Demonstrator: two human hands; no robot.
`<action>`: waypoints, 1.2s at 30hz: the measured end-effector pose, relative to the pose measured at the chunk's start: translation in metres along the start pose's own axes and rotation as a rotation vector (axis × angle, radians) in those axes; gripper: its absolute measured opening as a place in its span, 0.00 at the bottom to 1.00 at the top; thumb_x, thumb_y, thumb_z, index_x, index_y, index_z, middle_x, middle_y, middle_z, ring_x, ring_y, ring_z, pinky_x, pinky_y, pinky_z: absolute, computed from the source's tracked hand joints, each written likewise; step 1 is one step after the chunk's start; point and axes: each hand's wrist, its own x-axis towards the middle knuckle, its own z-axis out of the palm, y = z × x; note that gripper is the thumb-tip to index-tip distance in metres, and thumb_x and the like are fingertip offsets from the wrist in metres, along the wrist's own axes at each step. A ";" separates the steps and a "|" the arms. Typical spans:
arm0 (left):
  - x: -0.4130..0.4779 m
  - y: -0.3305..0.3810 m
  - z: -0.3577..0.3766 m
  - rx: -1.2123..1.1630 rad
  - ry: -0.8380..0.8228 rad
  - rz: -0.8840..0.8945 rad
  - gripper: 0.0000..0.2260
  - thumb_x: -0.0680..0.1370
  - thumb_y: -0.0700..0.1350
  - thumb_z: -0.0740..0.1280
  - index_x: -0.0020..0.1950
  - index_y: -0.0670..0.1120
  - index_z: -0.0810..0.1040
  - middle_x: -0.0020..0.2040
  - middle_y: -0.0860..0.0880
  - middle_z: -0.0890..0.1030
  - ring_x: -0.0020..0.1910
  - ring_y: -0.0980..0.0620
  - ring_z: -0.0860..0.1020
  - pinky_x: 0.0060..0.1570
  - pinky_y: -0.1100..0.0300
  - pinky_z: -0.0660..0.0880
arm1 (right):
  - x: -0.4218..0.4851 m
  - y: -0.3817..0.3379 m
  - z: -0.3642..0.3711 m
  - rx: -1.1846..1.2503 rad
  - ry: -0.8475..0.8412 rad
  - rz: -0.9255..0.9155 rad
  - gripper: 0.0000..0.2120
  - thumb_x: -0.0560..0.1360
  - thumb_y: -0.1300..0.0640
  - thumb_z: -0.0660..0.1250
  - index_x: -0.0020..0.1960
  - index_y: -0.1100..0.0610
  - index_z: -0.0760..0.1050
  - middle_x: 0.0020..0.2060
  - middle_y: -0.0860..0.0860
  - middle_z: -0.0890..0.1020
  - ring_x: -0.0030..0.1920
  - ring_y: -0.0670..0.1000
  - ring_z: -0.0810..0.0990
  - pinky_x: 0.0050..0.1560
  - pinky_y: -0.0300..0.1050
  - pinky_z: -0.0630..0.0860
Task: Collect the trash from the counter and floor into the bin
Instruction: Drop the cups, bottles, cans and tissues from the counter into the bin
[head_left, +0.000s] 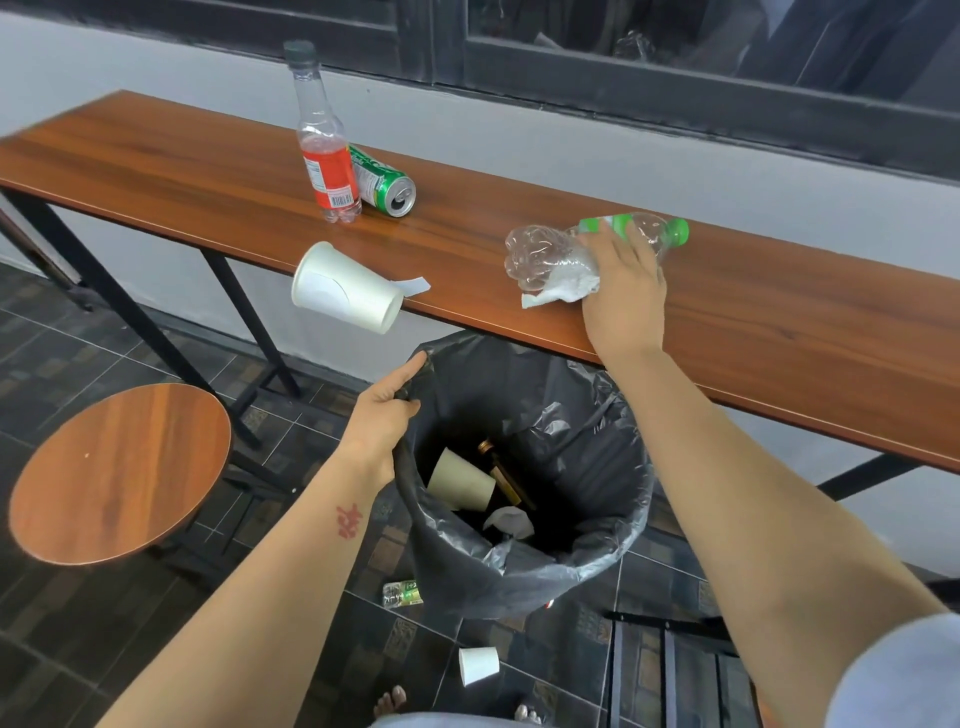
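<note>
At nine o'clock stands a round stool (119, 473). A red-labelled bottle (324, 150) stands at eleven o'clock on the counter (156, 156), touching a tipped green can (384, 182); a white cup (343, 288) overhangs the edge. The left hand (382, 415) pinches the bag rim of the bin (524, 478) at centre. At one o'clock the right hand (623, 291), fingers spread, presses on a crushed clear bottle (561, 249) and a tissue (561, 288).

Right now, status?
Left hand holding bin liner open. Right hand on crushed bottle and tissue. White cup mid-air, off counter.
</note>
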 end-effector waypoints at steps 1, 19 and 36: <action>-0.002 -0.001 0.000 -0.009 0.002 -0.003 0.25 0.81 0.31 0.58 0.65 0.57 0.79 0.66 0.54 0.77 0.64 0.49 0.74 0.65 0.49 0.72 | -0.006 -0.001 -0.003 0.014 0.022 -0.021 0.31 0.72 0.74 0.59 0.72 0.53 0.70 0.74 0.51 0.68 0.77 0.54 0.56 0.71 0.64 0.60; -0.053 -0.016 0.004 -0.126 0.037 -0.041 0.25 0.80 0.31 0.58 0.60 0.59 0.82 0.49 0.62 0.81 0.54 0.52 0.80 0.54 0.53 0.79 | -0.165 -0.014 -0.009 -0.052 -0.028 -0.589 0.28 0.67 0.63 0.76 0.66 0.51 0.77 0.71 0.52 0.72 0.76 0.56 0.62 0.70 0.69 0.58; -0.073 -0.025 0.006 -0.079 -0.020 0.074 0.27 0.79 0.29 0.59 0.66 0.57 0.78 0.67 0.57 0.76 0.60 0.61 0.75 0.48 0.71 0.74 | -0.213 0.007 0.013 -0.405 -0.980 -0.357 0.38 0.76 0.63 0.62 0.79 0.43 0.49 0.79 0.48 0.43 0.78 0.52 0.37 0.75 0.62 0.36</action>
